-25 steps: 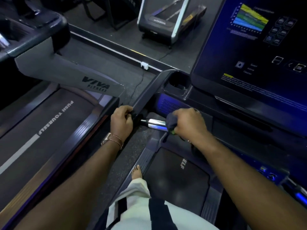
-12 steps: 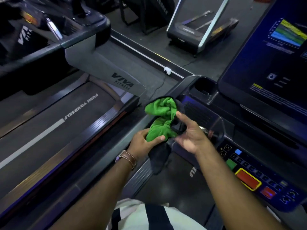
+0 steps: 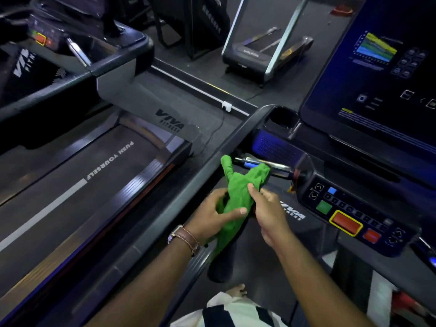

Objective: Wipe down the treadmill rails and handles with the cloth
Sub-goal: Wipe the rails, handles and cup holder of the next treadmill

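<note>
While both hands bunch the cloth [image 3: 238,197] mid-air, the main risk in the head view is a slip. The left hand [image 3: 212,215] has its thumb pinched across the fabric w/ fingers curled behind, and the right hand [image 3: 266,208] has its grip clamped on the other side, thumb on top. A loose tail hangs down at approx 6 o'clock from the hands, so a lax pinch could let the cloth drop toward the belt. Second risk: the control panel [image 3: 354,215] sits at 3 o'clock, near the right wrist. A stray swipe could hit the red button [image 3: 345,224].

Cloth looks bright green, soft, crumpled, w/ two floppy ends poking up at 12 o'clock, just in front of the chrome handle [image 3: 278,167]. Can't tell if it touches. Side rail [image 3: 226,147] runs at 11 o'clock, close to the left hand.
</note>
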`<state>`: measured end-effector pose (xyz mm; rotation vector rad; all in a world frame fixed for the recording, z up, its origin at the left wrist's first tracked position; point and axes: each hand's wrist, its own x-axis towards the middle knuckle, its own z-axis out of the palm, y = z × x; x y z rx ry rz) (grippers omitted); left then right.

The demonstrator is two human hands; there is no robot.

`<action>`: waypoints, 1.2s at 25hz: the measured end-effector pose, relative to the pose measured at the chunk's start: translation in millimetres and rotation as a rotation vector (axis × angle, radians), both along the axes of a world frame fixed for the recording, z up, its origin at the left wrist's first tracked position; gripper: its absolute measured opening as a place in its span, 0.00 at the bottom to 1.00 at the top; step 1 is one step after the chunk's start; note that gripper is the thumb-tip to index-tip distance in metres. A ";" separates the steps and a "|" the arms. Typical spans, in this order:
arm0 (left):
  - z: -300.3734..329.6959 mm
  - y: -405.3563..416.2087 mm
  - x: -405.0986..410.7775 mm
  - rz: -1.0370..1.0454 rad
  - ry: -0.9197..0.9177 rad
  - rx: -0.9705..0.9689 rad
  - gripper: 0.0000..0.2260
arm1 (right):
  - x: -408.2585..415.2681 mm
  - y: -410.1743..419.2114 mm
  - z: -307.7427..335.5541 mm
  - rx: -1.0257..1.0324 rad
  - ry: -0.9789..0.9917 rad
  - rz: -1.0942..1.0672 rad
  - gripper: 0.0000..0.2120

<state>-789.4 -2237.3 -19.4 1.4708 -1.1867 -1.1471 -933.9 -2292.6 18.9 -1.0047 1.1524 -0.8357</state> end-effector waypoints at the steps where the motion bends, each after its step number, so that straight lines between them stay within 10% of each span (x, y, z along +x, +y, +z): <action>1: 1.2 4.6 -0.8 0.025 0.034 0.004 0.24 | -2.9 10.7 4.0 -0.077 0.084 0.039 0.14; 5: -3.4 16.9 -4.9 0.104 0.101 -0.005 0.11 | -16.1 33.2 10.6 -0.492 0.650 0.040 0.23; 11: 28.3 29.1 -22.3 0.187 0.438 0.040 0.08 | -16.2 48.7 41.4 -0.142 -0.082 0.043 0.10; 16: 45.5 27.7 -18.0 0.235 0.996 0.198 0.19 | -41.5 50.4 24.0 -0.542 0.509 0.012 0.17; 20: 41.5 36.8 -22.8 0.207 1.169 0.221 0.23 | -43.8 73.2 13.8 0.005 0.730 0.027 0.51; 24: 31.0 55.8 -24.2 0.061 0.965 0.037 0.29 | -40.8 90.8 7.8 0.276 0.010 0.021 0.20; 30: 37.5 76.3 -13.6 0.167 0.956 0.060 0.31 | -28.3 86.4 14.7 0.081 -0.222 -0.336 0.06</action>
